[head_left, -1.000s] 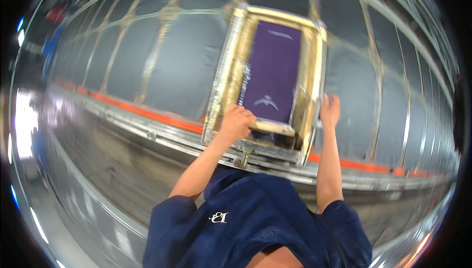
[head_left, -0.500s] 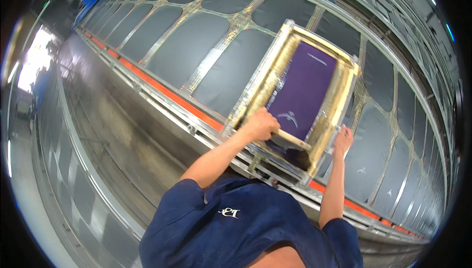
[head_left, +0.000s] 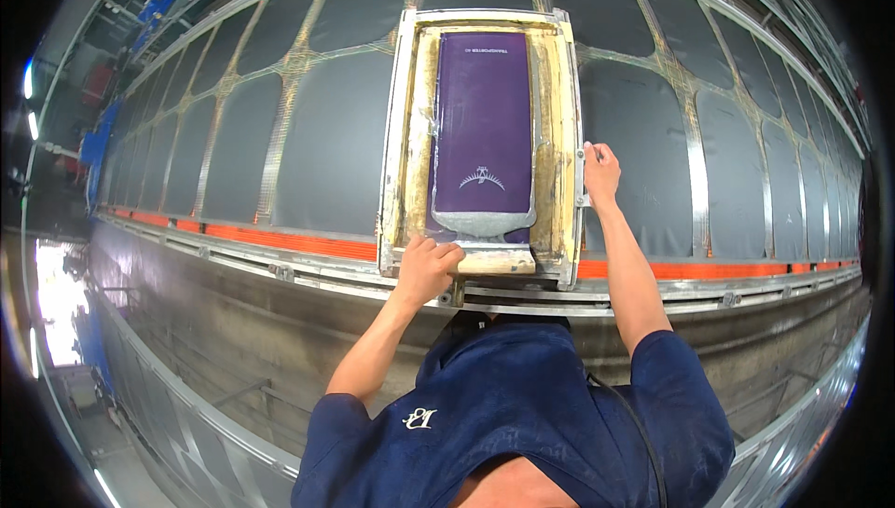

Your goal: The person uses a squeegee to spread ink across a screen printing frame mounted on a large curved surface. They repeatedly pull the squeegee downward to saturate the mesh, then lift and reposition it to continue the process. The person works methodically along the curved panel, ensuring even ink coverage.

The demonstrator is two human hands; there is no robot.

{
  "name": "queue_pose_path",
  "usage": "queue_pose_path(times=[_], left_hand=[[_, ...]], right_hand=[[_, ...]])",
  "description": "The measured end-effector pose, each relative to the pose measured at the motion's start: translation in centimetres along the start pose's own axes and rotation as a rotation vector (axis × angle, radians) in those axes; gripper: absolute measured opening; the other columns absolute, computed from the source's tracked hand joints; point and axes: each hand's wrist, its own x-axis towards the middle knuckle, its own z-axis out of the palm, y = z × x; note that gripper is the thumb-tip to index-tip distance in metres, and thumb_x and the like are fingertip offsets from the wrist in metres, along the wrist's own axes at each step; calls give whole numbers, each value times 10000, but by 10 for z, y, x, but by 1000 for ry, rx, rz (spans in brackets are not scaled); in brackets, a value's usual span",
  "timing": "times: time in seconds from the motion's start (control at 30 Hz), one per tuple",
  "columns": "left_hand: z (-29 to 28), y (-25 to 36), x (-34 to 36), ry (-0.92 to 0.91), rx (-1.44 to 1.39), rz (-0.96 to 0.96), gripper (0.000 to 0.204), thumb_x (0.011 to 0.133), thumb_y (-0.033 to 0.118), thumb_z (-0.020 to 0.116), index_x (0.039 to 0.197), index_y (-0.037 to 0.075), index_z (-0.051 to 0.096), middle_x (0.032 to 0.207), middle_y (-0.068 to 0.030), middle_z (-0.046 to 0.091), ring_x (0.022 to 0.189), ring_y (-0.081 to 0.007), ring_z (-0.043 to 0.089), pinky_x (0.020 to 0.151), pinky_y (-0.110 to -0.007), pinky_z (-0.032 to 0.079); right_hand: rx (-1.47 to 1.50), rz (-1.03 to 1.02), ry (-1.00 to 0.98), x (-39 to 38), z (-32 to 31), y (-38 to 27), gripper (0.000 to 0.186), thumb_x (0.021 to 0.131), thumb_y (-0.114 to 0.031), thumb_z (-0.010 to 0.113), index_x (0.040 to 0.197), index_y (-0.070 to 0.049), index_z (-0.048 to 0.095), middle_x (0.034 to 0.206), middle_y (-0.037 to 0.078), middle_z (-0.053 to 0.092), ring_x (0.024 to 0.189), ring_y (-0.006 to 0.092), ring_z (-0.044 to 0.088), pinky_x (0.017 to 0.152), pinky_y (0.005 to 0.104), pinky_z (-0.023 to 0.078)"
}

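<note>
Gripping squeegee, steadying screen frame

Clamped on the wooden squeegee [head_left: 485,261] at the frame's near end, left hand [head_left: 424,268], fingers wrapped tight. Pressed against the right rail of the printing frame [head_left: 403,135], right hand [head_left: 599,172], fingers curled on it, likely for steadiness. Purple screen [head_left: 483,126] inside, over dark cloth panels [head_left: 331,144] on the long surface [head_left: 280,238].

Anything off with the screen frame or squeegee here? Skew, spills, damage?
Nothing stands out. The screen frame sits square over the dark panels, its purple mesh unbroken. Yellowish residue coats the inner borders, and grey ink pools ahead of the wooden squeegee. Left hand grips the squeegee; right hand holds the frame's side.
</note>
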Motion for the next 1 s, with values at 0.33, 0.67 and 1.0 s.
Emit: queue_pose_path(times=[0.33,0.67,1.0], left_hand=[[34,-65,69,65,-9,46,335,657,43,712,974,151,694,989,28,732,806,-208,611,795,-383,441],[74,-226,323,253,38,125,254,662,12,719,865,166,732,821,1,726,702,-212,623,734,-377,414],[48,-281,447,-241,-120,-244,291,720,327,852,859,89,759,740,-155,705,741,-348,701,706,-442,538]], right_hand=[[-241,104,-96,15,-1,11,297,949,-333,656,965,-36,663,716,158,623,641,274,575,690,403,479],[-209,-624,-443,138,63,-106,505,861,-388,767,1229,-55,673,1213,155,666,1101,351,628,980,416,492],[-788,-741,-681,272,176,-176,412,766,-359,799,1039,-61,719,981,216,713,980,393,678,890,480,534]])
